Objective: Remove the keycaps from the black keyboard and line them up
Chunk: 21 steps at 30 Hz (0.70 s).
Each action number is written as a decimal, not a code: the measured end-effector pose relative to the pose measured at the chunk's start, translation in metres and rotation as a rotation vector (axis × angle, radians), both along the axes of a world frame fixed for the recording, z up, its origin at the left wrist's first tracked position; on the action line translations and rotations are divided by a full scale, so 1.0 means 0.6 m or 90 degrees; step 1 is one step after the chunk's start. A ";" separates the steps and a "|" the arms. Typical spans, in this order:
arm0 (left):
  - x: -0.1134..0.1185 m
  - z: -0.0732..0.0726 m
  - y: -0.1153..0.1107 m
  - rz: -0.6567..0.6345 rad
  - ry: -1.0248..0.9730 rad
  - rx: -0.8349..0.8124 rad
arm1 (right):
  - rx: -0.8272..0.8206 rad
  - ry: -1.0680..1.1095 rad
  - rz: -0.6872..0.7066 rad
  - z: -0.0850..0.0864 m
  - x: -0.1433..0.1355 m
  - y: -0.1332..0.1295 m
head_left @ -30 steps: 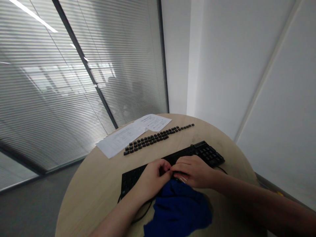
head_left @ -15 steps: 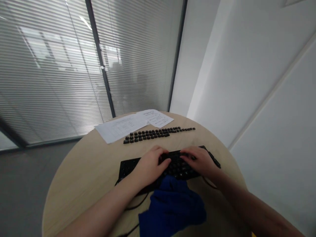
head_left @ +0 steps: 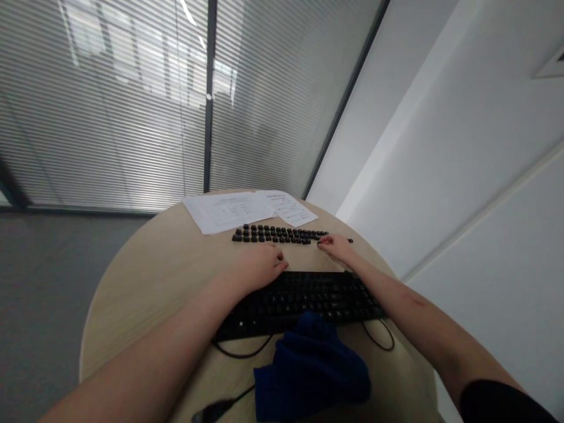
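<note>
**Hands at keyboard and loose keycaps: state of round table**

The left hand (head_left: pixel 259 267) is lying palm down over the keyboard's far edge, left of its middle. Its fingers are curling partly inward and the thumb is standing a little apart from them; whether it is gripping anything or pressing on the keyboard cannot be told. The right hand (head_left: pixel 338 248) is extending past the keyboard to the right-hand end of the loose keycaps (head_left: pixel 273 233). Its thumb and fingers are drawing almost together there; a dark spot is showing at the tips, but whether a keycap is being held cannot be told.

The black keyboard (head_left: pixel 304 302) is lying lengthwise across the table (head_left: pixel 141 311), closer to the right edge than to the left. A crumpled blue cloth (head_left: pixel 312 376) is covering part of the keyboard's near side and spreading toward the table's near edge. A black cable (head_left: pixel 240 356) is curving from beneath the keyboard's left end, and a cable loop (head_left: pixel 388 346) is lying off its right end. A dark connector (head_left: pixel 214 410) is sitting left of the cloth.

The keycaps are standing in rows between the keyboard and the far edge. Printed sheets (head_left: pixel 224 212) are lying along that far edge, overlapping one another. Beyond it, a glass partition (head_left: pixel 154 135) with blinds is standing at left and a white wall (head_left: pixel 467 176) at right.
</note>
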<state>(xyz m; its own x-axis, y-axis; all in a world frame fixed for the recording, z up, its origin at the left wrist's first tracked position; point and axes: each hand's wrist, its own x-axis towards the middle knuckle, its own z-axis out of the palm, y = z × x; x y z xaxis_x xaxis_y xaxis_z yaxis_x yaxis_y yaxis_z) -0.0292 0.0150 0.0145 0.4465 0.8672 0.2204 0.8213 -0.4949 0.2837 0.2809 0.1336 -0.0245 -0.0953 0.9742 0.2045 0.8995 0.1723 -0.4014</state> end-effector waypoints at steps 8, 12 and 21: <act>0.004 0.013 -0.012 -0.049 -0.037 -0.005 | -0.032 0.011 0.044 -0.014 -0.006 0.039; 0.003 0.022 -0.020 -0.067 -0.025 -0.014 | -0.043 0.026 0.059 -0.017 -0.001 0.049; 0.002 0.007 -0.016 -0.077 -0.018 -0.003 | -0.063 0.024 0.095 -0.016 0.007 0.050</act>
